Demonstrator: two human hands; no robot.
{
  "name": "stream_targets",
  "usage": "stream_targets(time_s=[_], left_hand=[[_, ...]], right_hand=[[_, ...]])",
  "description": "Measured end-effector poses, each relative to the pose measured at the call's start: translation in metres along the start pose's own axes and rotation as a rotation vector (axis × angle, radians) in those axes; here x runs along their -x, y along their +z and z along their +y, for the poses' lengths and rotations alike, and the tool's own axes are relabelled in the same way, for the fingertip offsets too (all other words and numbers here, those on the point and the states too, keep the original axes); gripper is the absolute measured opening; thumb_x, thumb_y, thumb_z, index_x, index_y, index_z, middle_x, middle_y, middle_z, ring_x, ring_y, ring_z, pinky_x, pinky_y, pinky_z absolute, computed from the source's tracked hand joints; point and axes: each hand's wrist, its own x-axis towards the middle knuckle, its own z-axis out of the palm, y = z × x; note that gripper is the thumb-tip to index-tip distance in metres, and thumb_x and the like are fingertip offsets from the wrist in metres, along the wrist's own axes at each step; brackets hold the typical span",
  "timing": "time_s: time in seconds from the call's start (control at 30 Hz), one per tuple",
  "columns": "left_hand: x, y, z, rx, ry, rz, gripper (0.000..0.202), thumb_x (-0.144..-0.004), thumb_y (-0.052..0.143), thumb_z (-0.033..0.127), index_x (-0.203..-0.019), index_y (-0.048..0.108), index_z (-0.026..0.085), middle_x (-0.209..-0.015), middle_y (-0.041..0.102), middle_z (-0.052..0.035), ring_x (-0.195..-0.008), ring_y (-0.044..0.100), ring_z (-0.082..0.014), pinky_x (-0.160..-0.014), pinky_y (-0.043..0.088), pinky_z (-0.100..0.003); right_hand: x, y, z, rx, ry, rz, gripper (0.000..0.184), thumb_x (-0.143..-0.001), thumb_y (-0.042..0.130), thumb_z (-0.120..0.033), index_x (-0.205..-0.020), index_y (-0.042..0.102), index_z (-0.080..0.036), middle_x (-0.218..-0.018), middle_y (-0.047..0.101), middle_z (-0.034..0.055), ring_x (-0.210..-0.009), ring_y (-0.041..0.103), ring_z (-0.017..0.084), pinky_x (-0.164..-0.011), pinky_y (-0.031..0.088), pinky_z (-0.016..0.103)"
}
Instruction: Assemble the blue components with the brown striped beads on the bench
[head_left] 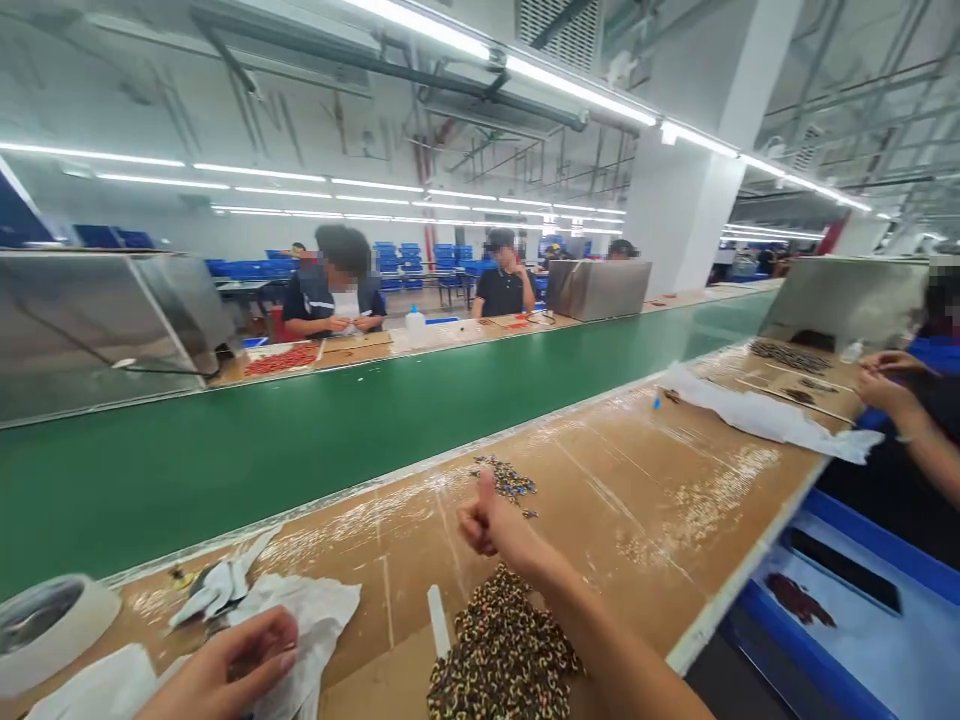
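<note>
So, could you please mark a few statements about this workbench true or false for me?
1. The large pile of small dark pieces lies on the green belt. False: it is on the brown worktop; the green belt runs beyond.
2. The left hand is by crumpled white paper. True.
3. The right hand has its thumb tucked inside the fist. False: the thumb points up.
4. A roll of tape is at the picture's left edge. True.
5. The blue bin at lower right holds only white pieces. False: a dark flat object lies in it.
</note>
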Motion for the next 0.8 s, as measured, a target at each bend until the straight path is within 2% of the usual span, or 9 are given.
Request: stream_targets(time_s=[0.07,0.13,0.27,0.43,0.53,0.67,0.8], left_hand=[[0.0,0.006,0.004,0.063,0.057,-0.074,0.044,-0.074,0.056,0.063,-0.072,0.057,0.019,-0.067,0.056,0.0012,-0.069,0.049,-0.0177,-0.064,0.04,-0.024],[0.0,0.014,0.013,0.083,0.087,-0.081,0.036,-0.076,0.056,0.055,-0.074,0.057,0.018,-0.069,0.055,0.0002,-0.069,0.048,-0.0179,-0.063,0.038,-0.025],[0.002,0.034,0.029,0.151,0.114,-0.054,0.027,-0.077,0.055,0.044,-0.074,0.054,0.018,-0.07,0.056,0.0004,-0.07,0.051,-0.018,-0.064,0.038,-0.025],[0.002,0.06,0.035,0.356,0.091,-0.085,0.022,-0.078,0.056,0.04,-0.078,0.051,0.018,-0.072,0.061,-0.0004,-0.07,0.057,-0.0179,-0.064,0.04,-0.025],[0.001,0.071,0.038,0.409,0.085,-0.068,0.02,-0.076,0.058,0.036,-0.077,0.051,0.018,-0.069,0.058,0.0009,-0.067,0.054,-0.0159,-0.06,0.039,-0.024],[0.003,0.084,0.043,0.495,0.085,-0.075,0.016,-0.074,0.059,0.03,-0.076,0.049,0.018,-0.066,0.05,0.0039,-0.063,0.048,-0.0134,-0.057,0.036,-0.022],[0.004,0.093,0.044,0.543,0.136,-0.071,0.013,-0.073,0.059,0.024,-0.072,0.048,0.017,-0.067,0.047,0.0042,-0.065,0.046,-0.0127,-0.058,0.034,-0.022]], right_hand=[[-0.001,-0.008,-0.007,-0.055,0.022,0.036,0.073,-0.072,-0.021,-0.079,-0.051,0.021,-0.023,-0.046,0.016,-0.0078,-0.04,0.011,0.009,-0.04,0.011,0.024],[-0.002,-0.015,-0.012,-0.082,0.038,0.075,0.073,-0.069,-0.024,-0.08,-0.051,0.018,-0.024,-0.045,0.013,-0.0083,-0.04,0.006,0.009,-0.04,0.008,0.025],[-0.007,-0.012,-0.012,-0.059,0.05,0.111,0.072,-0.076,-0.01,-0.083,-0.051,0.023,-0.023,-0.047,0.016,-0.0079,-0.041,0.009,0.009,-0.041,0.01,0.025],[-0.015,0.019,0.01,0.103,0.053,0.081,0.067,-0.085,0.02,-0.079,-0.058,0.042,-0.021,-0.048,0.027,-0.0063,-0.045,0.025,0.01,-0.046,0.019,0.025],[-0.011,0.039,0.029,0.231,0.021,0.028,0.059,-0.085,0.039,-0.071,-0.06,0.049,-0.018,-0.054,0.038,-0.0035,-0.053,0.035,0.012,-0.051,0.024,0.025],[0.004,0.057,0.049,0.347,0.009,-0.039,0.049,-0.09,0.046,-0.058,-0.062,0.051,-0.017,-0.057,0.044,-0.0028,-0.057,0.039,0.012,-0.054,0.025,0.025],[0.016,0.069,0.052,0.422,-0.009,-0.101,0.033,-0.09,0.054,-0.043,-0.071,0.057,-0.017,-0.064,0.055,-0.001,-0.061,0.046,0.013,-0.057,0.03,0.025]])
